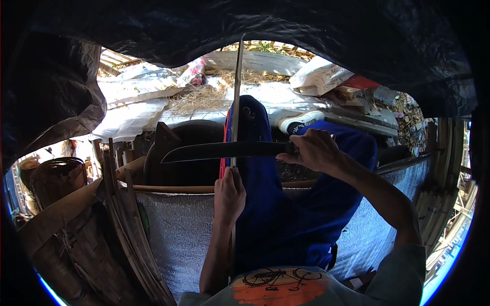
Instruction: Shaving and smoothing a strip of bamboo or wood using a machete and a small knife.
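My left hand (229, 196) is closed round a long, thin bamboo strip (237, 97), which stretches away from me over my blue trouser leg and also shows below the hand. My right hand (312, 150) grips the handle of a machete (219, 150). Its broad dark blade points left and lies across the strip, a little beyond my left fingers. Whether the edge bites into the strip or only rests against it I cannot tell. The handle is mostly hidden inside my right fist.
Bamboo strips (130, 219) lean at my left near woven baskets (58, 178); more strips (443, 168) stand at the right. Silvery sheeting (176, 219) covers the seat beneath me. Dark plastic sheet (168, 25) hangs low overhead. Straw (199, 99) and a white sack (319, 76) lie ahead.
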A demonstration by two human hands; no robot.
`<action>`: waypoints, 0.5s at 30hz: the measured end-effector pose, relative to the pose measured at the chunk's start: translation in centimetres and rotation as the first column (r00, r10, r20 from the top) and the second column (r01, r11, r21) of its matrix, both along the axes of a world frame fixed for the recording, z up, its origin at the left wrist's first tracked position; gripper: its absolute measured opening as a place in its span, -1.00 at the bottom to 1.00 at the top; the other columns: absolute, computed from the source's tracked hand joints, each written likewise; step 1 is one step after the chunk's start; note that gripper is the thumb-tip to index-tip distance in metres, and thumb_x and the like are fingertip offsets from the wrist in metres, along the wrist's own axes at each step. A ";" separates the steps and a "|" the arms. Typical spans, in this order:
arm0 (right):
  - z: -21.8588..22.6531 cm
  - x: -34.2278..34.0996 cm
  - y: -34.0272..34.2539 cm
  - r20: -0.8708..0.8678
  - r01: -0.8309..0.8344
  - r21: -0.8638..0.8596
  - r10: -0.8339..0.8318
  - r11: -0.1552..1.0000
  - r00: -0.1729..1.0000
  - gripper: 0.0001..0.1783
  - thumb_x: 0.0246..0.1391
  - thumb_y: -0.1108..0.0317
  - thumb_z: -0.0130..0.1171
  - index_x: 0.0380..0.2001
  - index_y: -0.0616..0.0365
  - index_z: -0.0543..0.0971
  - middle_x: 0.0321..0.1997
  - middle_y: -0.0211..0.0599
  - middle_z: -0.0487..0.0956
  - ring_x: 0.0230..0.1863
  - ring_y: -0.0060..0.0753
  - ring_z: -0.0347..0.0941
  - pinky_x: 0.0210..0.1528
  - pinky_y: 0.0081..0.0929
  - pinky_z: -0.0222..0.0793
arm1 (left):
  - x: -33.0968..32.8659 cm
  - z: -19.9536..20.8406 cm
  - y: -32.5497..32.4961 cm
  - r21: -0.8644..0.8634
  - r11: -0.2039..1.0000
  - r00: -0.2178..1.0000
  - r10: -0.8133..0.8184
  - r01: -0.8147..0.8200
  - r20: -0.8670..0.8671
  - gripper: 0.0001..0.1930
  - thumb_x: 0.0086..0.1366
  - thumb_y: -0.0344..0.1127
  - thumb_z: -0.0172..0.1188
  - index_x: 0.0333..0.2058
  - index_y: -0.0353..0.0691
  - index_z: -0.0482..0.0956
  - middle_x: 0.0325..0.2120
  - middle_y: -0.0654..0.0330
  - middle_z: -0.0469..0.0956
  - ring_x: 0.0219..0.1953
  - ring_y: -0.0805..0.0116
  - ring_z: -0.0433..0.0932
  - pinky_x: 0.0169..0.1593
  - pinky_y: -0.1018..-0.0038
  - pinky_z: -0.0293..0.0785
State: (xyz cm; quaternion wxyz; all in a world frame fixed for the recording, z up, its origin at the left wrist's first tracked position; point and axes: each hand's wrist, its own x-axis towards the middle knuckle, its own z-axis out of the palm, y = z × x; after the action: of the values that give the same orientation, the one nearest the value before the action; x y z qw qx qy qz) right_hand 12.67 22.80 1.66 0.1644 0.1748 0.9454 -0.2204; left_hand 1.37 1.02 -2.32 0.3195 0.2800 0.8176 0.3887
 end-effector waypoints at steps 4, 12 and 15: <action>1.1 0.3 -1.1 -0.027 -0.010 -0.027 0.009 1.000 1.000 -0.25 0.05 -0.38 -0.09 -0.72 0.16 0.46 -0.86 -0.28 0.40 -0.79 -0.34 0.44 -0.71 -0.34 0.42 | -0.1 0.1 -0.5 -0.054 0.998 0.999 0.034 -0.033 0.013 -0.73 0.42 -0.37 -0.19 -0.49 -0.31 0.26 -0.86 0.23 0.17 -0.85 0.53 0.14 -0.75 0.42 0.00; 2.5 -0.1 -1.7 -0.042 -0.010 -0.039 0.009 0.999 0.999 -0.24 0.08 -0.37 -0.11 -0.71 0.17 0.46 -0.87 -0.30 0.39 -0.81 -0.37 0.44 -0.74 -0.36 0.42 | -0.6 0.2 -0.1 -0.056 0.998 0.999 0.039 -0.037 0.036 -0.87 0.39 -0.45 -0.15 -0.37 -0.37 0.25 -0.86 0.12 0.22 -0.89 0.41 0.24 -0.77 0.38 0.08; 2.8 -0.2 -1.8 -0.051 -0.029 -0.065 0.026 0.997 0.998 -0.24 0.07 -0.37 -0.10 -0.72 0.18 0.46 -0.87 -0.29 0.39 -0.81 -0.36 0.43 -0.72 -0.36 0.43 | -0.5 -0.3 -0.4 0.001 1.000 0.996 -0.004 0.004 -0.086 -0.88 0.38 -0.45 -0.14 -0.34 -0.37 0.27 -0.86 0.11 0.23 -0.88 0.36 0.26 -0.77 0.37 0.08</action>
State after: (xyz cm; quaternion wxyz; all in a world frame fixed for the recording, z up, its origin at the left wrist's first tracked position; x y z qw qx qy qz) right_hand 12.50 20.99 4.47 0.1494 0.1507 0.9438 -0.2536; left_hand 0.92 0.61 -2.63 0.2849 0.2984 0.8297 0.3760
